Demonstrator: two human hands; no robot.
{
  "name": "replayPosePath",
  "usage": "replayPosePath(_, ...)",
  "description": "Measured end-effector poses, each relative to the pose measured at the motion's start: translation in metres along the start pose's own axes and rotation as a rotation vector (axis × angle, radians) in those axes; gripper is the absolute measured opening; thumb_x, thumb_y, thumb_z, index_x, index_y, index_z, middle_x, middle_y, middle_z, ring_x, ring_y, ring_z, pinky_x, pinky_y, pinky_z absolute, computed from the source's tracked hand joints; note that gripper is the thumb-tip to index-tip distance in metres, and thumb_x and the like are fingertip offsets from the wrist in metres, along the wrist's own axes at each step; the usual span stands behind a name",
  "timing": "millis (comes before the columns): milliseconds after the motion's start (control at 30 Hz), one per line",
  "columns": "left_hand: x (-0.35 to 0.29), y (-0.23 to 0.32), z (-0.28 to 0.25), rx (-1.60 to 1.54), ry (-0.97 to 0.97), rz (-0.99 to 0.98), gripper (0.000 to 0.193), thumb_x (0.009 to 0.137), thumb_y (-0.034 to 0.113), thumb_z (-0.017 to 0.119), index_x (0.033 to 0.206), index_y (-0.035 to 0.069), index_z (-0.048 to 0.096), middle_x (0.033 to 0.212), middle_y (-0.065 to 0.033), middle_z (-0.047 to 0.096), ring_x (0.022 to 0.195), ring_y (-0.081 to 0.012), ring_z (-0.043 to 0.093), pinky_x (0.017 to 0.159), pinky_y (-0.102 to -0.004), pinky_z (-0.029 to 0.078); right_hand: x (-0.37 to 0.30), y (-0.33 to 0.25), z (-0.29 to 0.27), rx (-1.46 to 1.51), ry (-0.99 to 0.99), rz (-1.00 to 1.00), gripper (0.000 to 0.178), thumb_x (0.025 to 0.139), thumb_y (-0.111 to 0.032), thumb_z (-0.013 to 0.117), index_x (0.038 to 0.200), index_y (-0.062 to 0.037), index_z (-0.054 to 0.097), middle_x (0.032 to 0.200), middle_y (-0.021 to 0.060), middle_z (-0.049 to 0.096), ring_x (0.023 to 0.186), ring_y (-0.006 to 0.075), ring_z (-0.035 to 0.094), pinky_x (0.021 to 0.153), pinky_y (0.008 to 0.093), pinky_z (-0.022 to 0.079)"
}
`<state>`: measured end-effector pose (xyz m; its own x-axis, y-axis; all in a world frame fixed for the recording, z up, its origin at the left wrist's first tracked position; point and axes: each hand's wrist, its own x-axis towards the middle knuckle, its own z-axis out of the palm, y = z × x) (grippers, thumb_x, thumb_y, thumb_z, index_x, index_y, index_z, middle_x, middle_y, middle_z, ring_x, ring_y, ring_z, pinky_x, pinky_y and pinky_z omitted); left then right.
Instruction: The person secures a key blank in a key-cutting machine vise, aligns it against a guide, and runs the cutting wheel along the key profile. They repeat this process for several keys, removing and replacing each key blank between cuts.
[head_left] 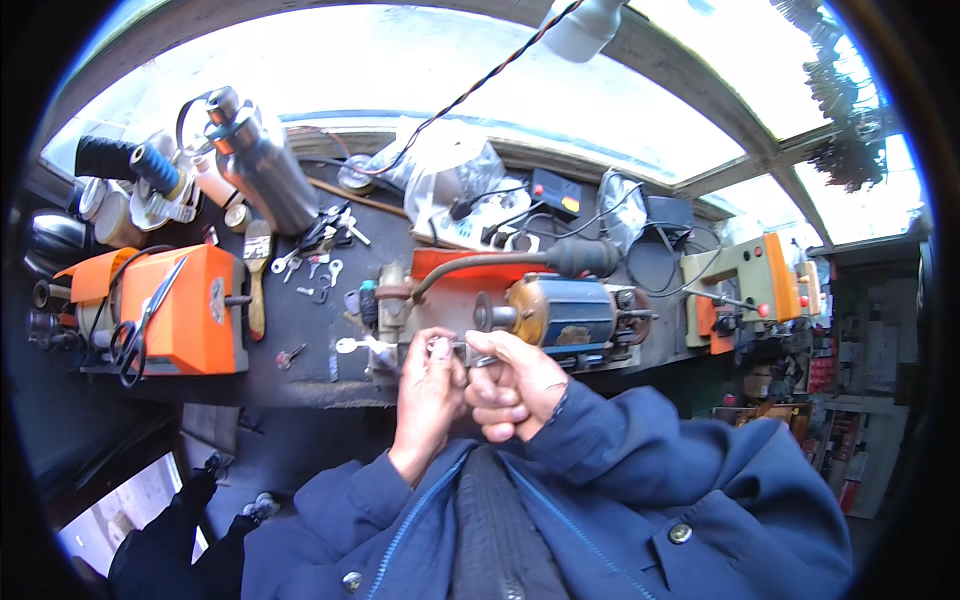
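Observation:
Both my hands meet just in front of the bench's near edge, below a motor's small dark wheel. My left hand is closed, with thumb and fingertips pinching a small, thin metal piece. Curled beside it, my right hand presses its thumb over the same piece; its exact kind is mostly hidden by the fingers. The blue motor with a brass-coloured end lies just beyond my right hand. Left of my left hand is a bright key-shaped metal item.
An orange machine with scissors on it stands left, beside a brush. Loose keys lie behind, near a steel flask. A dark-handled flexible shaft crosses above the motor. A cream-and-orange machine stands right.

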<state>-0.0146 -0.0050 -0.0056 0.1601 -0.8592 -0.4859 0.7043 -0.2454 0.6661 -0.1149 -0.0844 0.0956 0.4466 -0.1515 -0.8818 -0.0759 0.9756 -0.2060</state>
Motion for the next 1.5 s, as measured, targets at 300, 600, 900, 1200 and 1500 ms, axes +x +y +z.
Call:
replayPosePath(300,0.000,0.014,-0.003,0.034,-0.031,-0.050,0.020,0.108,0.029,0.043,0.116,0.011,0.048,0.065,0.0027,0.045,0.045,-0.0029,0.034,0.039,-0.0211,0.028,0.002,-0.016,0.000,-0.101,-0.017,0.109,0.050,0.097,-0.040,0.053,0.056,-0.0148,0.040,0.049,-0.0064,0.030,0.040,0.0067,0.030,0.045,0.0277,0.036)
replayPosePath(600,0.000,0.010,0.001,-0.002,0.022,-0.037,0.020,0.107,0.028,0.046,0.117,0.011,0.049,0.067,0.0021,0.045,0.050,-0.0032,0.034,0.045,-0.0199,0.027,-0.005,-0.053,0.001,-1.646,0.059,-0.261,0.020,0.087,-0.019,0.058,0.076,-0.0031,0.061,0.059,0.0111,0.059,0.052,0.0244,0.060,0.052,0.0376,0.050)
replayPosePath(900,-0.010,-0.005,0.006,-0.063,0.136,0.066,0.022,0.107,0.029,0.045,0.119,0.010,0.046,0.070,-0.0003,0.047,0.048,-0.0038,0.034,0.044,-0.0202,0.028,-0.027,-0.038,-0.004,-1.958,0.266,-0.714,0.028,0.088,-0.029,0.063,0.089,-0.0014,0.063,0.069,0.0174,0.065,0.061,0.0343,0.067,0.055,0.0423,0.052)
replayPosePath(1200,-0.044,-0.020,-0.024,-0.076,0.035,0.147,0.025,0.108,0.028,0.043,0.124,0.009,0.041,0.072,-0.0056,0.052,0.045,-0.0074,0.039,0.045,-0.0228,0.036,-0.013,-0.017,-0.006,-1.572,0.615,-0.964,0.040,0.087,-0.045,0.068,0.076,-0.0066,0.072,0.061,0.0139,0.065,0.057,0.0327,0.066,0.054,0.0403,0.053)
replayPosePath(1500,-0.035,0.019,-0.133,0.722,0.344,0.351,0.016,0.103,0.012,0.047,0.117,0.008,0.053,0.075,0.0027,0.045,0.062,-0.0032,0.039,0.056,-0.0201,0.033,-0.035,0.009,-0.012,-1.231,0.467,-1.052,0.044,0.085,-0.016,0.074,0.123,-0.0013,0.060,0.059,0.0087,0.060,0.051,0.0224,0.063,0.051,0.0329,0.048)
